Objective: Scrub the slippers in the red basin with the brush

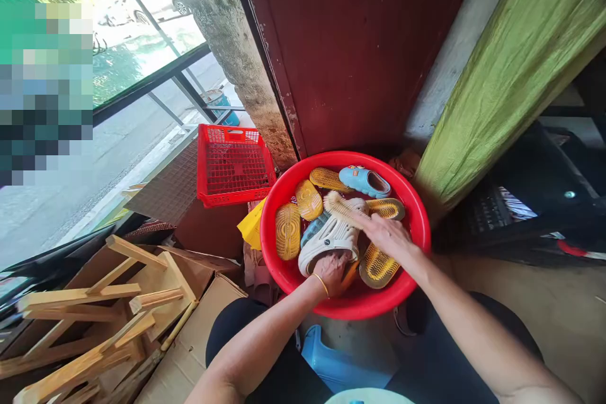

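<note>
A wide red basin (267,233) holds several shoes. My left hand (331,268) reaches into the opening of a white clog (334,233) and grips it, its fingers partly hidden inside. Closed around the handle of a scrubbing brush (348,211), my right hand (388,237) holds the pale bristles at the clog's toe end. A light blue clog (364,181) lies at the basin's far side. Yellow-soled shoes (288,231) rest sole up at the left, and another yellow sole (379,267) shows beside my right hand. A grey-blue shoe lies partly under the white clog.
A red plastic crate (237,167) stands behind the basin at the left. Wooden stool frames (108,309) and cardboard (199,328) are piled at the near left. A green cloth (502,82) hangs on the right, and a dark red door (364,44) stands behind. Something blue (331,353) sits between my legs.
</note>
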A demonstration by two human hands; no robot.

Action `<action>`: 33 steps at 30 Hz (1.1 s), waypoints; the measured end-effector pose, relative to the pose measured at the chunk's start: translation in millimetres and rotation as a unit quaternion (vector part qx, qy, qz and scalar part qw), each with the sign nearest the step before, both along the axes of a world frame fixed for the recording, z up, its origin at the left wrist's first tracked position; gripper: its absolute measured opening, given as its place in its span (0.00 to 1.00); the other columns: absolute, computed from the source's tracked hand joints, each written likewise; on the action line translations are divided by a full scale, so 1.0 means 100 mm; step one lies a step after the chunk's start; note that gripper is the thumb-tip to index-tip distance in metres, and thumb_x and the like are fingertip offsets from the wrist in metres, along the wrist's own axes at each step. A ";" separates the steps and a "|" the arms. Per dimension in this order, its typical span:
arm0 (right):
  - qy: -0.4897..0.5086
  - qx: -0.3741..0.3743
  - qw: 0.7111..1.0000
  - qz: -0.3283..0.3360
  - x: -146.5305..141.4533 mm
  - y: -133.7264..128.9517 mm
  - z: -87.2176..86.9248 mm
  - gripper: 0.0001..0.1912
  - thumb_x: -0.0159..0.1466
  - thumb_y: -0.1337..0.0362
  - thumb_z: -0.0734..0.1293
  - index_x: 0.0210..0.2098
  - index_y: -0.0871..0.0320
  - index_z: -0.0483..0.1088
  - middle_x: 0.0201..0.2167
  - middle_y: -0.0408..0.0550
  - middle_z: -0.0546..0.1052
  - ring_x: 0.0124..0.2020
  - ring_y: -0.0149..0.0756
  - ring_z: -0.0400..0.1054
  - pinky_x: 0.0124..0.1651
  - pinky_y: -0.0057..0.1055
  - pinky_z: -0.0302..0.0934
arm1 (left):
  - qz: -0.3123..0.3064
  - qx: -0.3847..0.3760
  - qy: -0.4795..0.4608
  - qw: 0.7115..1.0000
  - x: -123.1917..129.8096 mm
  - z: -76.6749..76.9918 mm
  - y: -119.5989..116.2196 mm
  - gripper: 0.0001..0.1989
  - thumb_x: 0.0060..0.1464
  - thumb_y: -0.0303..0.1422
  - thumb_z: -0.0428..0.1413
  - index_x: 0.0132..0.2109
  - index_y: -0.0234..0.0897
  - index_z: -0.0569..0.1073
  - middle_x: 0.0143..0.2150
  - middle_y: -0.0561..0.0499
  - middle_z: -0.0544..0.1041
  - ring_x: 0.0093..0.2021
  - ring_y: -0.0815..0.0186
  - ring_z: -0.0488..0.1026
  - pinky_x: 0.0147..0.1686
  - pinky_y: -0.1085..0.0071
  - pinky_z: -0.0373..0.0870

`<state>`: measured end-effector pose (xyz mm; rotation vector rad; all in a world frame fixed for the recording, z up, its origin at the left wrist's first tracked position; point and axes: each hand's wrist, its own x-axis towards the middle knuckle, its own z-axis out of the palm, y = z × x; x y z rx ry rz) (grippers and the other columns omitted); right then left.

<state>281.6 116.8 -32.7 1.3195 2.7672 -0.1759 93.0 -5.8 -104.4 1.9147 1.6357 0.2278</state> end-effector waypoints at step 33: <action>0.092 -0.012 0.995 -0.037 -0.19 -0.03 -0.39 0.28 0.74 0.60 0.54 0.72 0.51 0.59 0.43 0.56 0.79 0.34 0.37 0.75 0.35 0.30 0.65 | 0.359 -0.045 -0.543 0.757 -0.06 0.20 0.37 0.12 0.46 0.38 0.68 0.30 0.37 0.74 0.29 0.52 0.76 0.34 0.64 0.72 0.39 0.67 0.71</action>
